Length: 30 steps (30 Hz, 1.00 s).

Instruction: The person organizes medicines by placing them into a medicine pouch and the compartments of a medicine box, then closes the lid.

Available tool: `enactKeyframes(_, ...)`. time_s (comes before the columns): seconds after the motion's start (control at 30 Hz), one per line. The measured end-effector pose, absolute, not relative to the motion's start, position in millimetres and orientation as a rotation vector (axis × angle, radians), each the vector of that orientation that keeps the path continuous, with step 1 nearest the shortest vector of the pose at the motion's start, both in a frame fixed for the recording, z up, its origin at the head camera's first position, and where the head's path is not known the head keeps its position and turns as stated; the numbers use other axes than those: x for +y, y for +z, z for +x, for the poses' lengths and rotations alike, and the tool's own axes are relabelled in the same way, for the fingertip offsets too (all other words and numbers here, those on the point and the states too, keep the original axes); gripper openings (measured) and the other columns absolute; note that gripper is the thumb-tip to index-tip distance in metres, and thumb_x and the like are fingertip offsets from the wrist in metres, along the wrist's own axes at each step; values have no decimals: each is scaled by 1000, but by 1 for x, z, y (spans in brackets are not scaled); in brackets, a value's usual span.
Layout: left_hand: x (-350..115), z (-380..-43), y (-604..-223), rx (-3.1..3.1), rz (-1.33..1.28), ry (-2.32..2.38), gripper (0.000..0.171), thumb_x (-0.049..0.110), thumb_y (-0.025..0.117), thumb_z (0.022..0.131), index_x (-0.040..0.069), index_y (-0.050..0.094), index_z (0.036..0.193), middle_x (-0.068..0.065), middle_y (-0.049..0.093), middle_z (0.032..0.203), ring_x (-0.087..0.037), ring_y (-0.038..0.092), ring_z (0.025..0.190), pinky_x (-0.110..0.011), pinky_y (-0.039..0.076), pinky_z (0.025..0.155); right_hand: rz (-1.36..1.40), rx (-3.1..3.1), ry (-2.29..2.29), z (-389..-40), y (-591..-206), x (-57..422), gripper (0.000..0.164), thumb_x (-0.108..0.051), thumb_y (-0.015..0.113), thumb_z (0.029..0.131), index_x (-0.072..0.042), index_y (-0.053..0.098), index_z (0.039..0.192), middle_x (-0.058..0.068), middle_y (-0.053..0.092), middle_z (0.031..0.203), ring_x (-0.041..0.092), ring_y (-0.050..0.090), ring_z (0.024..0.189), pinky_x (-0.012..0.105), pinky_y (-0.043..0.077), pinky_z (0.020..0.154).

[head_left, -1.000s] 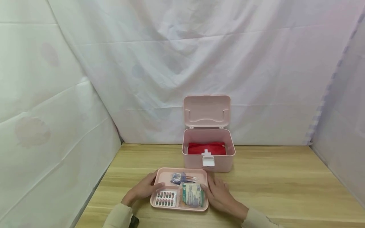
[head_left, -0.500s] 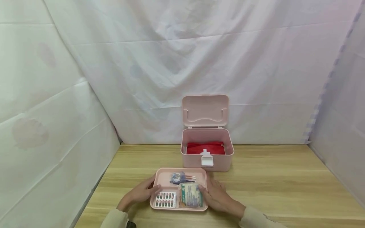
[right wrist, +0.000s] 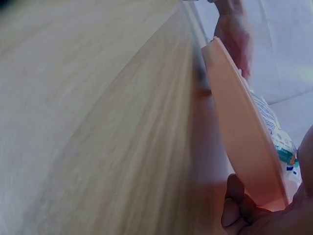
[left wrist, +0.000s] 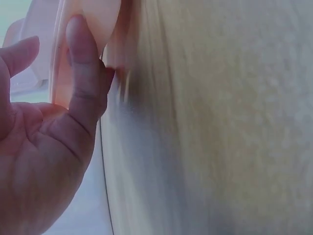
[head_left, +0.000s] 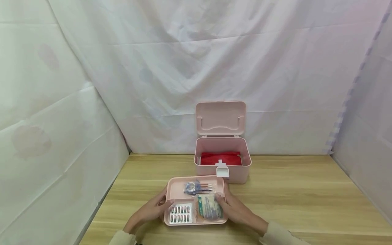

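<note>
Both hands hold a pink divided tray (head_left: 177, 188) by its short ends, in front of the pink box. My left hand (head_left: 153, 207) grips the left end, thumb over the rim. At the other end my right hand (head_left: 238, 209) has its thumb on the rim; in the right wrist view its fingers (right wrist: 234, 188) curl under the tilted tray. The tray is raised off the wood. In it lie a blister pack of capsules (head_left: 181, 213), a clear packet with a green-and-white print (head_left: 209, 207), and a small blue bagged item (head_left: 196, 188) beside thin sticks.
Just behind the tray stands the pink box (head_left: 237, 175), its lid (head_left: 220, 117) up and a white latch (head_left: 222, 171) on the front. A red zipped pouch (head_left: 222, 159) lies inside. White cloth (head_left: 153, 85) hangs around the wooden table (head_left: 291, 197).
The tray has risen off the table and shifted slightly right, its right end higher, now overlapping the box front in the head view. The right fingers have gone under it.
</note>
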<state>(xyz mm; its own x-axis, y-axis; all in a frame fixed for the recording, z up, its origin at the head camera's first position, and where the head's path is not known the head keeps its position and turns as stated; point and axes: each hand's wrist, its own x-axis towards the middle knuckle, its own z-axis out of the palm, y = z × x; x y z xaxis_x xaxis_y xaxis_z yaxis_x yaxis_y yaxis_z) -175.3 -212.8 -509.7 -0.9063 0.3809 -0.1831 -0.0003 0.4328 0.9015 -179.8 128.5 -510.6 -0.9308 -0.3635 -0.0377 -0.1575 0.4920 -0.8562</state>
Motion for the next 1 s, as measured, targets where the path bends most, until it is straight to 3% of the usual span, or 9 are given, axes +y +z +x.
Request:
enactKeyframes(0.1,-213,-172,-505,2280,293,1501,78,36,53,102,26,2,161,-27,59,116,-28,66,76,-37,53,51,-447,2517,-1454,-176,-505,128,75,-47,41,105,-16,1,161,16,35,156,27,47,128,57,34,109)
enactKeyframes(0.17,-213,-170,-502,2314,275,1477,77,39,51,103,26,2,161,-27,58,121,-31,67,85,-44,57,66,-436,2471,-1491,-173,-500,127,76,-46,42,104,-15,1,161,18,31,158,28,44,131,57,32,111)
enactKeyframes(0.2,-213,-169,-500,2340,264,1464,78,40,51,102,24,2,161,-29,55,129,-35,65,98,-49,56,78,-425,2440,-1508,-171,-497,126,77,-46,43,104,-15,0,161,18,28,159,29,42,133,57,30,112)
enactKeyframes(0.27,-213,-168,-496,2398,237,1430,80,44,51,102,21,2,161,-28,39,150,-39,50,127,-56,42,102,-429,2382,-1547,-166,-492,124,78,-43,45,104,-15,-2,160,18,24,161,30,39,135,56,29,112)
enactKeyframes(0.33,-214,-167,-494,2456,217,1413,81,45,52,101,18,3,161,-18,14,163,-37,24,145,-59,20,115,-448,2334,-1579,-161,-488,121,78,-43,45,104,-16,-3,160,15,19,163,29,34,139,51,27,114)
enactKeyframes(0.57,-222,-159,-485,2496,173,1470,78,41,53,102,22,6,161,-15,9,164,-38,16,148,-59,16,116,-534,2337,-1670,-146,-482,109,80,-42,48,104,-19,-4,160,14,34,155,20,52,118,19,45,97)
enactKeyframes(0.77,-228,-154,-470,2497,211,1525,69,36,46,105,27,6,160,-13,9,165,-36,27,143,-55,23,114,-492,2363,-1744,-139,-472,101,82,-41,50,103,-19,-4,160,12,33,156,18,53,115,19,48,93)
enactKeyframes(0.9,-230,-158,-455,2472,254,1568,66,35,43,107,29,5,160,-8,7,166,-28,14,147,-51,14,115,-466,2363,-1823,-138,-462,98,78,-37,51,104,-23,0,161,9,35,156,16,55,114,20,47,93)
enactKeyframes(1.0,-229,-163,-445,2445,305,1582,65,35,41,107,29,4,160,-5,4,166,-25,7,149,-38,13,115,-419,2377,-1870,-140,-454,101,73,-37,49,104,-27,5,161,6,32,158,17,52,120,23,46,98)
